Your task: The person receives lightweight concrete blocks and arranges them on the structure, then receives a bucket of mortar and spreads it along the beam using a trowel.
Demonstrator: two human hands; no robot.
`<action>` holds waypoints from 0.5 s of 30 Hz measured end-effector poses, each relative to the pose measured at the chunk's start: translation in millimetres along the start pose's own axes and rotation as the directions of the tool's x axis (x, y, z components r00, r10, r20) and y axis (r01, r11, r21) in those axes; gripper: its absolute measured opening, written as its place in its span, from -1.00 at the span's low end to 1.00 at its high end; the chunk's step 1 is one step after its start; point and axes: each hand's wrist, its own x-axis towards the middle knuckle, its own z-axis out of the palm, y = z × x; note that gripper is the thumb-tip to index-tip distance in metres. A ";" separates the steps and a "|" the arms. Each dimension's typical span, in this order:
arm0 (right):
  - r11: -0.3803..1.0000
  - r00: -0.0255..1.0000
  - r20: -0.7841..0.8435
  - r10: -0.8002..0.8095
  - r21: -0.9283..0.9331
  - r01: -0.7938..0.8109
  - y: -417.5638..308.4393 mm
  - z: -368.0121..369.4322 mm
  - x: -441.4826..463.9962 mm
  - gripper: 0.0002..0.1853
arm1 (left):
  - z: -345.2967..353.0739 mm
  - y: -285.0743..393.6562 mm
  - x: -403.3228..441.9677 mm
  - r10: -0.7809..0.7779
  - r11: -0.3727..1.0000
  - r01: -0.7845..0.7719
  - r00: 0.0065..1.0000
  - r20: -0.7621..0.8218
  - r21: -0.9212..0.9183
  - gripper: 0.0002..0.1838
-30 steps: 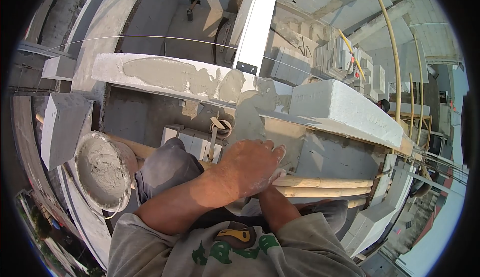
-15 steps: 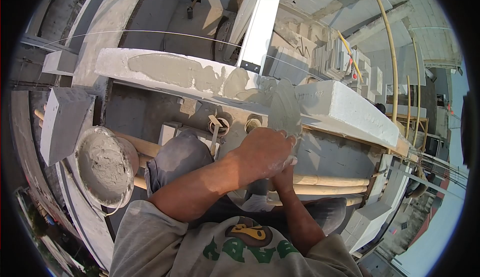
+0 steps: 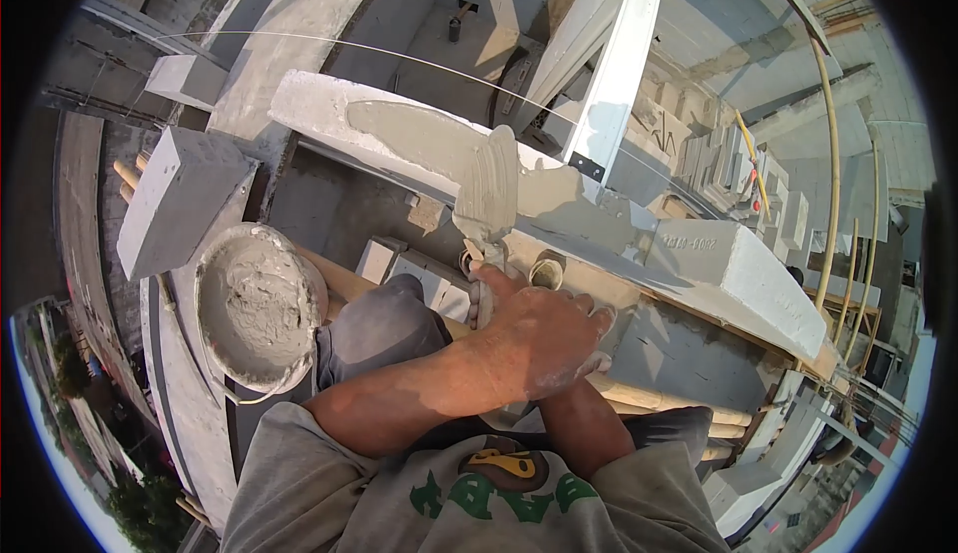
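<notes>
My left hand [image 3: 539,338] is closed on a trowel [image 3: 486,194], whose handle is mostly hidden by the fingers. Wet grey mortar coats the trowel's blade, held over the near edge of a long white block course [image 3: 319,104]. Spread mortar [image 3: 399,134] covers much of that course's top. Beneath my left hand, my right hand [image 3: 597,363] is mostly hidden, its grip unclear. A large white block [image 3: 738,274] lies at the right end of the course. To my left is a round bucket [image 3: 319,293] of mortar.
A taut string [image 3: 399,52] crosses above the course, beside a white metal beam [image 3: 621,74]. Another block [image 3: 175,204] stands on the left. Bamboo poles [image 3: 679,400] lie right of my hands; stacked blocks [image 3: 429,278] lie lower down, near my knee [image 3: 384,328].
The trowel has swung from the right to the left over the mortar-covered course, and my left hand has turned with it. The view has shifted, moving the surroundings rightward.
</notes>
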 end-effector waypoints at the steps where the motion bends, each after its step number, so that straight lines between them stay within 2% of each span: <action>1: 0.937 0.945 -0.014 0.326 0.137 -0.322 -22.6 15.8 19.4 -0.70 | -3.5 -4.4 -4.1 -0.016 1.000 0.016 1.000 -0.005 0.004 -0.43; 2: 0.755 0.786 0.015 0.618 0.267 -0.598 -37.2 30.8 37.0 -0.67 | -7.4 -8.3 -8.3 -0.025 0.999 0.025 1.000 -0.002 -0.034 -0.43; 3: 0.757 0.788 0.024 0.615 0.264 -0.598 -42.2 44.0 49.6 -0.67 | -11.3 -12.4 -12.8 -0.030 0.997 0.030 1.000 0.003 -0.072 -0.42; 5: 0.887 0.912 0.141 0.386 0.216 -0.409 -50.7 65.5 70.6 -0.68 | -16.5 -18.8 -22.2 -0.044 0.996 0.041 0.999 -0.030 -0.080 -0.42; 6: 0.888 0.911 0.143 0.386 0.211 -0.410 -56.3 75.2 82.0 -0.68 | -18.9 -21.4 -26.2 -0.054 0.994 0.048 0.997 -0.063 -0.094 -0.41; 8: 0.943 0.941 0.242 0.237 0.174 -0.283 -67.0 93.4 103.0 -0.69 | -29.4 -26.2 -33.5 -0.066 0.993 0.056 0.993 -0.095 -0.102 -0.42; 9: 0.942 0.942 0.234 0.241 0.176 -0.285 -73.0 102.5 110.7 -0.69 | -33.2 -28.8 -36.3 -0.072 0.992 0.059 0.990 -0.123 -0.109 -0.43; 11: 0.948 0.921 0.243 0.305 0.017 -0.318 -84.1 113.4 122.0 -0.67 | -36.0 -33.0 -36.7 -0.076 0.991 0.058 0.987 -0.144 -0.123 -0.43; 12: 0.946 0.923 0.224 0.312 0.016 -0.323 -83.9 112.9 124.8 -0.67 | -36.5 -34.3 -35.5 -0.086 0.989 0.065 0.983 -0.165 -0.133 -0.44; 14: 0.928 0.924 0.235 0.303 -0.296 -0.229 -80.8 104.5 125.7 -0.59 | -38.2 -36.0 -31.9 -0.056 0.989 0.030 0.983 -0.176 -0.147 -0.44; 15: 0.890 0.940 0.231 0.251 -0.436 -0.131 -64.6 96.5 126.9 -0.58 | -38.8 -36.3 -30.3 -0.044 0.989 0.016 0.981 -0.189 -0.148 -0.44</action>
